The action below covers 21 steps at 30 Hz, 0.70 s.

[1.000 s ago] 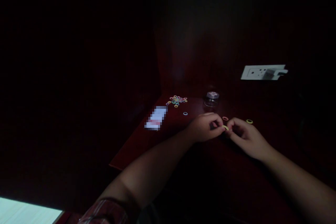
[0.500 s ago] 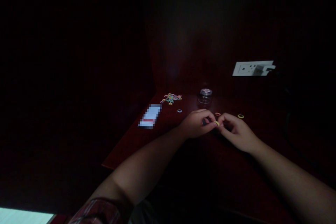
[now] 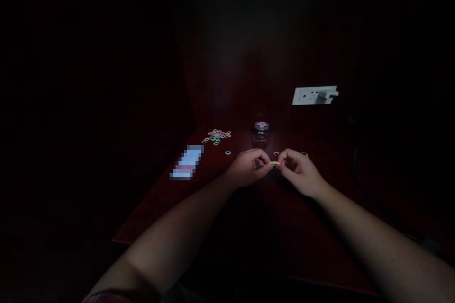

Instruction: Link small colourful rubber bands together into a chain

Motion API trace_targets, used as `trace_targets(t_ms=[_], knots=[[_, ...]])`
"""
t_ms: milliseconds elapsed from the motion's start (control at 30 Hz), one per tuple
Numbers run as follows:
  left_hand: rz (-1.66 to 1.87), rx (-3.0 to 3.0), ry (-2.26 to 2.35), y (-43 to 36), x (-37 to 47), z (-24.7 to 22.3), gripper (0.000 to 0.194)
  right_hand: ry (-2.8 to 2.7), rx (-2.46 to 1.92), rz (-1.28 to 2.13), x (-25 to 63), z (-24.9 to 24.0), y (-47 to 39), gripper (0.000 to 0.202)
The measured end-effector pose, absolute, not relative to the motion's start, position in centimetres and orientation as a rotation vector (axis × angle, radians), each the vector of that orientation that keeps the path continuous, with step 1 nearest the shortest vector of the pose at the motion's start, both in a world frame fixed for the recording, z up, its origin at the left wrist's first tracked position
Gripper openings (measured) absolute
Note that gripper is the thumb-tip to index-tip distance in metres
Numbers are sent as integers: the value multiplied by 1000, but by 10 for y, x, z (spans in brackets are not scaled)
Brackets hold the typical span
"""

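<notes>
Between the fingertips of both hands a small yellow hair tie (image 3: 274, 164) is held, stretched a little sideways. My left hand (image 3: 249, 166) pinches its left end, and my right hand (image 3: 300, 172) pinches the right end. Just behind the right fingers lie an orange hair tie (image 3: 276, 154) and a yellowish one (image 3: 304, 154), both partly covered by the hand. A pale blue hair tie (image 3: 228, 152) rests alone to the left. Farther back sits a pile of several coloured hair ties (image 3: 215, 135).
A clear lidded jar (image 3: 261, 131) stands behind my hands. A phone with a lit, blurred screen (image 3: 187, 163) lies near the left edge of the dark red table (image 3: 149, 213). On the back wall is a socket panel (image 3: 314, 95) with a plug in it.
The yellow hair tie now shows wider between my fingertips, drawn out sideways. The whole view has shifted, so most things appear farther left.
</notes>
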<state>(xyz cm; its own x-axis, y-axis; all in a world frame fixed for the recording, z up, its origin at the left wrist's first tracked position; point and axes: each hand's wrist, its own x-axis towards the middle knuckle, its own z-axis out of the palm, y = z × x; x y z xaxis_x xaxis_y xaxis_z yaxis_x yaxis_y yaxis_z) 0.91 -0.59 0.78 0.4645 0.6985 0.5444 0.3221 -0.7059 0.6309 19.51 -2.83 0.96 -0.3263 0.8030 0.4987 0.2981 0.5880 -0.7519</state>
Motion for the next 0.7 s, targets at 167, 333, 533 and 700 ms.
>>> trace_targets(t_ms=[167, 333, 533, 700], knots=[[1133, 2220, 919, -6, 8, 8, 16, -1834, -942, 643, 195, 6, -24, 11], [1092, 2179, 907, -7, 8, 10, 15, -1694, -990, 679, 194, 3, -20, 13], [1077, 2134, 880, -7, 8, 7, 18, -1844, -955, 684, 192, 2, -23, 12], [1055, 2135, 869, -7, 9, 4, 17, -1882, -955, 607, 194, 6, -23, 11]])
